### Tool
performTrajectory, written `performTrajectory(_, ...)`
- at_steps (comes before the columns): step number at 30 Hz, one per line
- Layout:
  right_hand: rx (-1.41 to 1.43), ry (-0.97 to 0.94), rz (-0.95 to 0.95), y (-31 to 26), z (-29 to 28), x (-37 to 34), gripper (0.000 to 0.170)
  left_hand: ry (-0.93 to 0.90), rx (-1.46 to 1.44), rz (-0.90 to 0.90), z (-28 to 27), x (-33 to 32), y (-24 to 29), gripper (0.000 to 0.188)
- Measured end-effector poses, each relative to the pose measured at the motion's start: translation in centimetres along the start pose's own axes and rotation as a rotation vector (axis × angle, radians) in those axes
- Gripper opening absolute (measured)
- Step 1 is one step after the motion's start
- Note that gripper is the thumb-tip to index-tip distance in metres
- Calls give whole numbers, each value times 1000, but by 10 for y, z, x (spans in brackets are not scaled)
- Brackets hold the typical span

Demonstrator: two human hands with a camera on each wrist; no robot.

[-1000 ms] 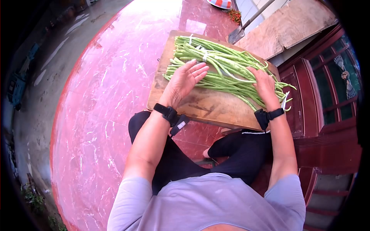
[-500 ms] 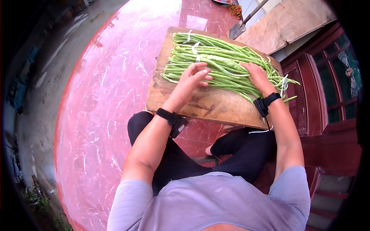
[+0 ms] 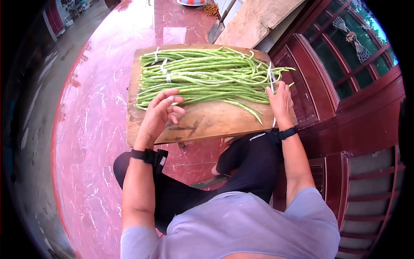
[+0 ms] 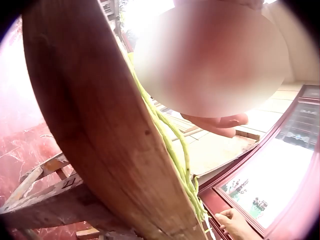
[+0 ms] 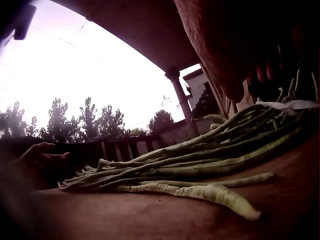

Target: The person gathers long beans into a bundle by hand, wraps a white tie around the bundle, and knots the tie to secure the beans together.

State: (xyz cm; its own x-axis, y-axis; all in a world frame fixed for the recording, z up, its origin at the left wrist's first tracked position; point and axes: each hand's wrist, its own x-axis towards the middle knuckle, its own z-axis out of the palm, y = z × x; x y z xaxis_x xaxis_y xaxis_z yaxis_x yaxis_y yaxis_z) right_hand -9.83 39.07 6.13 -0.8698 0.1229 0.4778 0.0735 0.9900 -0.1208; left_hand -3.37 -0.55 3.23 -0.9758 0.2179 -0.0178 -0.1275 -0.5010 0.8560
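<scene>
Long green beans (image 3: pixel 207 80) lie in bundles across a wooden board (image 3: pixel 198 125), with white ties round their left ends. A further white tie (image 3: pixel 271 73) stands up at their right end. The right hand (image 3: pixel 281 103) pinches this tie between thumb and fingers, at the beans' near right side. Over the left end of the nearest beans hovers the left hand (image 3: pixel 160 113), fingers loosely bent and holding nothing. In the left wrist view, the right hand (image 4: pixel 235 222) is beside the tie. A few loose beans (image 5: pixel 210 195) lie along the near side in the right wrist view.
The person's knees (image 3: pixel 250 155) are under the board's near edge. At right stands a dark red door (image 3: pixel 302 82) with glass panes. Behind the board are a plywood sheet (image 3: pixel 258 21) and a shovel (image 3: pixel 217 28). Shiny red flooring (image 3: pixel 99 129) extends left.
The right hand has moved from the middle of the beans to the white tie at their right end. The left hand has stayed near the left end. The head view has shifted.
</scene>
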Motion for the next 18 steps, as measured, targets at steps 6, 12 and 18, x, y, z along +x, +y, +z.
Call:
performTrajectory(6,352,-108,119,28,-15,-8,25,-83,-77,6,-8,-12,-2,34)
performTrajectory(12,1149,-354,-42,-43,-114,-69,22,-456,-38,-320,25,-31,-23,53)
performTrajectory(18,681,-943,-605,-60,-118,-162,19,-534,-387,-489,71,-53,-74,56)
